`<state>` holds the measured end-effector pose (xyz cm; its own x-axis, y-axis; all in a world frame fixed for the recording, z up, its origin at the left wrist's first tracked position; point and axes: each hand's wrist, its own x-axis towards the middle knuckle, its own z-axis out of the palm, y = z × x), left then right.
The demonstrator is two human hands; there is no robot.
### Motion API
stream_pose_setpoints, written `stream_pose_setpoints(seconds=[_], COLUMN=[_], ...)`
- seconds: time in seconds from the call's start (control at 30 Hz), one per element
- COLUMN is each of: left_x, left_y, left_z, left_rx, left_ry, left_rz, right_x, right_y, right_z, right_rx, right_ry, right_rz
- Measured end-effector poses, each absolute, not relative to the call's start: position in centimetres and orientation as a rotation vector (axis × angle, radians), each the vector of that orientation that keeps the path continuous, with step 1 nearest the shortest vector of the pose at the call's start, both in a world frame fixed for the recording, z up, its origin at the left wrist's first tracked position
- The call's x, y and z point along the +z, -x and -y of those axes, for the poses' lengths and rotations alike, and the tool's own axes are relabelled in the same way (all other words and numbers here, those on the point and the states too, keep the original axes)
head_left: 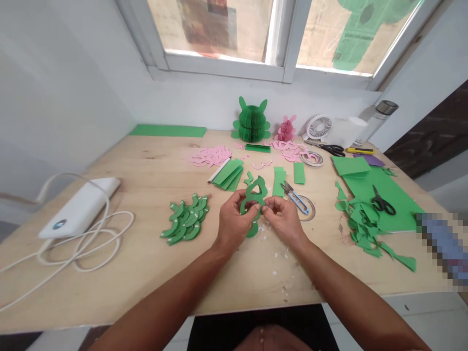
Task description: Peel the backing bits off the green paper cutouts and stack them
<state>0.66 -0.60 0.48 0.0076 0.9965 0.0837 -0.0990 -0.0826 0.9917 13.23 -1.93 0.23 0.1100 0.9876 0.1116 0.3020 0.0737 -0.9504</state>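
Observation:
Both my hands meet over the middle of the wooden table (153, 273). My left hand (234, 222) is closed on a green curved paper cutout (256, 191), which stands up between the hands. My right hand (283, 217) pinches the same cutout at its right side with thumb and fingertips. A second green piece (252, 230) shows just below the hands. A pile of green crescent cutouts (186, 219) lies to the left of my left hand. Small blue-handled snips (296, 199) lie just beyond my right hand.
Green scraps (365, 229), a green sheet (383, 195) and black scissors (382, 202) lie right. Folded green strips (228, 174), pink cutouts (212, 156), tape roll (312, 158), green (251, 122) and pink (286, 129) honeycomb paper figures, a fan (319, 126) sit farther back. A white power bank (80, 207) with cable lies left.

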Motion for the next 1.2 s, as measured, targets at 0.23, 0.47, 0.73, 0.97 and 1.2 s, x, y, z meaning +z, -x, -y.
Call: stream_pose_setpoints(seconds=[0.23, 0.47, 0.73, 0.97, 1.2], left_x=[0.14, 0.27, 0.23, 0.07, 0.14], left_y=[-0.56, -0.52, -0.52, -0.62, -0.77], left_z=[0.6, 0.47, 0.3, 0.53, 0.82], left_rx=[1.308, 1.335, 1.349, 1.341, 1.314], left_ry=[-1.2, -1.171, -1.152, -1.115, -1.081], left_rz=[-1.085, -1.065, -1.09, -1.124, -1.133], right_x=[0.06, 0.94, 0.28, 0.39, 0.27], right_y=[-13.29, -13.32, -13.34, -13.34, -13.07], right_z=[2.07, 2.75, 2.71, 2.74, 2.8], right_rx=[0.808, 0.229, -0.035, -0.176, -0.192], right_ry=[1.412, 1.349, 1.285, 1.307, 1.357], right_rz=[1.425, 1.679, 1.836, 1.863, 1.855])
